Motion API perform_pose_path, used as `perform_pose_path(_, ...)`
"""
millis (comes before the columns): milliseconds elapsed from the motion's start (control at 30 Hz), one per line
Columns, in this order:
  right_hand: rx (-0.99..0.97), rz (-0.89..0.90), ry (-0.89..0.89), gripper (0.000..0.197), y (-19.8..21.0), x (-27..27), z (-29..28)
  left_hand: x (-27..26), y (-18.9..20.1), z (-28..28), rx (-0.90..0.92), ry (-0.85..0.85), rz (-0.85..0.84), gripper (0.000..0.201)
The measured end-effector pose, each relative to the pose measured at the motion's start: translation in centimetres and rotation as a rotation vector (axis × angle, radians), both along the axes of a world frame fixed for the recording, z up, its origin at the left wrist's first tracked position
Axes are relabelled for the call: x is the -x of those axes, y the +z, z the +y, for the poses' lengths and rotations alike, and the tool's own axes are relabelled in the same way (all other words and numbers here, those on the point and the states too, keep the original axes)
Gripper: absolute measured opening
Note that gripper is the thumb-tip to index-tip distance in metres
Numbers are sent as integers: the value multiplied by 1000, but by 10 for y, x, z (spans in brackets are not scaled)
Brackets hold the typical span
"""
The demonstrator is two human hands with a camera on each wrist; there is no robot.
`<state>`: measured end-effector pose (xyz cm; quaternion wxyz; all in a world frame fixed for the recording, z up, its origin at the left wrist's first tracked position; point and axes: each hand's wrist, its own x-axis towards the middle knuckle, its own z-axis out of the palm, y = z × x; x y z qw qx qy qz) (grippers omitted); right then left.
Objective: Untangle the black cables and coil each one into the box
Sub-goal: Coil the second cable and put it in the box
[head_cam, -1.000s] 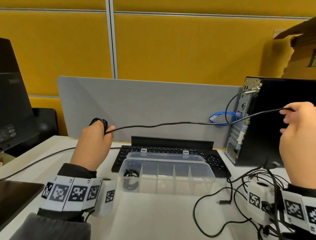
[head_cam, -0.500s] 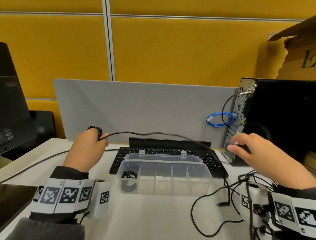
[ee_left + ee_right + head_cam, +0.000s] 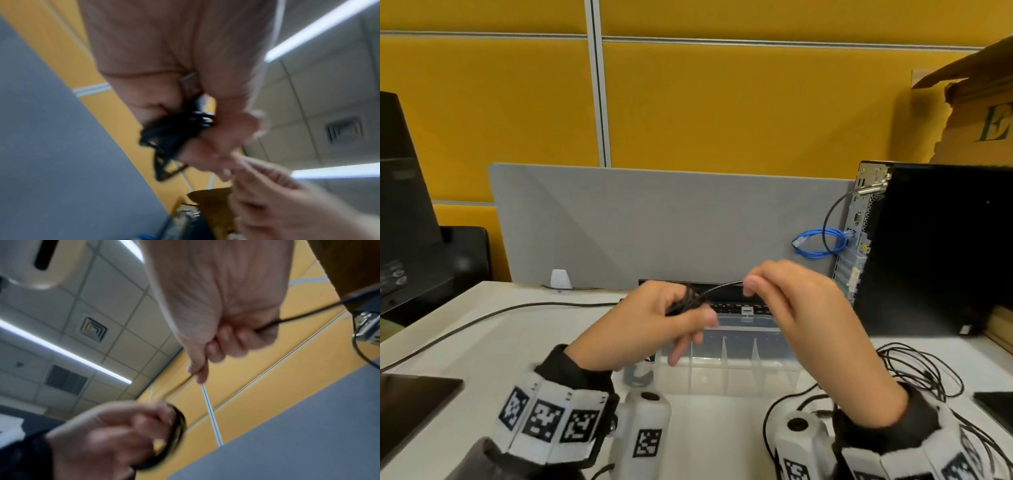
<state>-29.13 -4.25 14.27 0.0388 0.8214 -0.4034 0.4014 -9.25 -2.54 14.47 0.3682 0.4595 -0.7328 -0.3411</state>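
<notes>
Yellow partition panels (image 3: 722,113) at the rear; grey desk screen (image 3: 654,222) standing along the far edge of the white tabletop (image 3: 705,431).

Item 1: clear plastic box (image 3: 739,363), divided into compartments, mid-tabletop, lid open toward a black keyboard (image 3: 736,306) just behind it. A dark coil (image 3: 637,373) shows in the leftmost compartment; the other visible compartments show no contents.

Item 2: black cable (image 3: 717,288), partly wound. Coil turns sit round the left hand (image 3: 650,322), fingers curled on the bundle, held above the box's left end. A short free run crosses to the right hand (image 3: 791,308), whose thumb and fingers pinch it, close beside the left. In the right wrist view the cable (image 3: 308,314) passes through the closed right hand (image 3: 222,308) and trails off to the right; the coil ring shows on the left hand (image 3: 115,431). Left wrist view blurred; black loops (image 3: 170,134) at the left hand (image 3: 164,56) only.

Item 3: loose black cables (image 3: 914,370), tangled, on the tabletop right of the box, reaching the near right edge.

Item 4: black computer tower (image 3: 935,246), right rear, with a blue cable loop (image 3: 818,243) at its back panel.

Item 5: single dark lead (image 3: 493,317) running across the left tabletop. Dark slab (image 3: 410,407) at the near left edge.

Open surface: bare tabletop in front of the box, between the two wrists.
</notes>
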Motion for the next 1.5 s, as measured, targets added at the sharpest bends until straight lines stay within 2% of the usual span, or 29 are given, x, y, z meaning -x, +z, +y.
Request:
perform_pose_path(67,144,-28,-75,38,-3,-3,-3,3,0,5,-124,-293,268,22)
perform_pose_path(133,76,37,-65,44,-7,-9,-4,10,0,7,-169,-448,616,29)
perform_pose_path(200,-148,123,40,38,-12,-13,-2,18,-1,3,-126,-362,858,32)
perform_pose_path(233,-252,174,85,34,-14,-14,-2,21,-2,0,-78,-262,904,31)
perform_pose_path(267,-334,228,115,30,-15,-14,-1,22,-5,-4,-6,-154,891,30)
perform_pose_path(300,-391,277,136,27,-15,-15,1,21,-7,-8,104,-35,799,30)
perform_pose_path(367,-411,312,166,24,-13,-14,5,16,-14,-13,374,194,393,32)
perform_pose_path(433,-262,230,135,25,-7,-13,8,16,-18,-12,445,251,31,37)
perform_pose_path(467,-134,178,95,28,-4,-12,8,17,-19,-11,384,212,-46,42)
perform_pose_path(500,-13,139,51,32,-1,-11,8,19,-18,-9,283,131,-46,47)
perform_pose_path(567,173,36,-2,31,1,-7,8,21,-13,-3,58,-88,105,52)
perform_pose_path(633,182,-1,-76,31,1,-3,8,17,-5,4,-62,-269,311,44)
perform_pose_path(700,74,74,-129,36,1,-1,5,14,1,11,-39,-385,499,36)
perform_pose_path(767,-78,211,-102,39,-3,0,3,17,5,12,71,-345,672,29)
perform_pose_path(833,-203,343,-25,36,-7,-5,5,19,1,3,179,-185,748,28)
perform_pose_path(867,-249,387,11,34,-9,-10,8,18,-3,-2,250,-79,697,28)
perform_pose_path(933,-310,411,77,29,-6,-22,13,15,-12,-10,404,148,435,29)
perform_pose_path(1000,-328,412,57,27,0,-25,14,14,-16,-9,439,234,147,39)
perform_pose_path(1100,-107,340,-72,20,4,-15,12,17,-17,-6,244,123,-121,56)
perform_pose_path(1167,52,200,-76,23,6,-5,12,16,-13,-2,99,-46,-185,47)
perform_pose_path(1233,92,103,-98,34,9,4,10,11,-6,4,-2,-243,-13,27)
perform_pose_path(1300,1,184,-180,42,8,8,5,8,2,11,-27,-356,307,20)
perform_pose_path(1367,-128,302,-180,36,1,9,1,11,9,15,31,-332,605,18)
perform_pose_path(1433,-271,398,-101,29,-8,3,-1,12,11,10,136,-214,836,24)
perform_pose_path(1500,-413,476,38,28,-14,-7,1,6,8,0,183,-158,967,21)
